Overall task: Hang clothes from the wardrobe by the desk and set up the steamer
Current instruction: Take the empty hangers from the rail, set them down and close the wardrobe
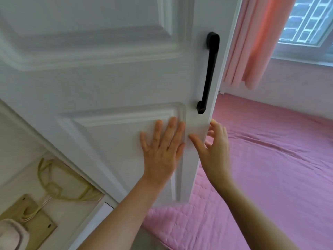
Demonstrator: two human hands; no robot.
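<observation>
A white panelled wardrobe door (111,83) fills the upper left of the head view, with a long black handle (209,73) near its right edge. My left hand (162,148) lies flat on the lower panel, fingers straight and spread. My right hand (214,147) is at the door's free edge just below the handle. Its thumb rests on the door's front face and its fingers curl round behind the edge. No clothes or steamer are in sight.
A bed with a pink quilted cover (270,168) lies to the right and below. Pink curtains (257,42) hang beside a window (310,20) at the top right. At the lower left, yellow-green hangers (59,184) and a wooden board (27,219) lie on a white surface.
</observation>
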